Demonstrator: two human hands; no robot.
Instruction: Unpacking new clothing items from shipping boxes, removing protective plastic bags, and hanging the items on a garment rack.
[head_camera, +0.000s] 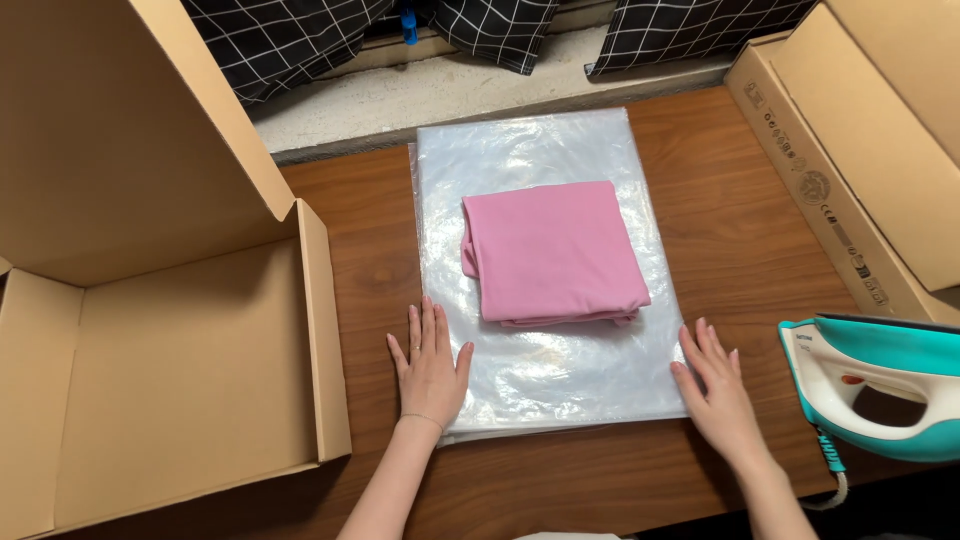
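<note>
Both hands are lying flat, fingers spread, gripping nothing: left hand (432, 368) and right hand (716, 385) pinning the plastic bag's (545, 370) near corners, pink folded cloth (553, 250) sitting centered on top—keep pressure even, bag taut.

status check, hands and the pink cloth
Left hand flat on plastic bag, open. Right hand at bag's right edge, open. Folded pink cloth atop bag, untouched. Nothing blocking.

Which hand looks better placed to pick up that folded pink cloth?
Probably the left hand: it lies flat on the plastic bag, nearer the pink cloth. The right hand rests at the bag's edge.
</note>
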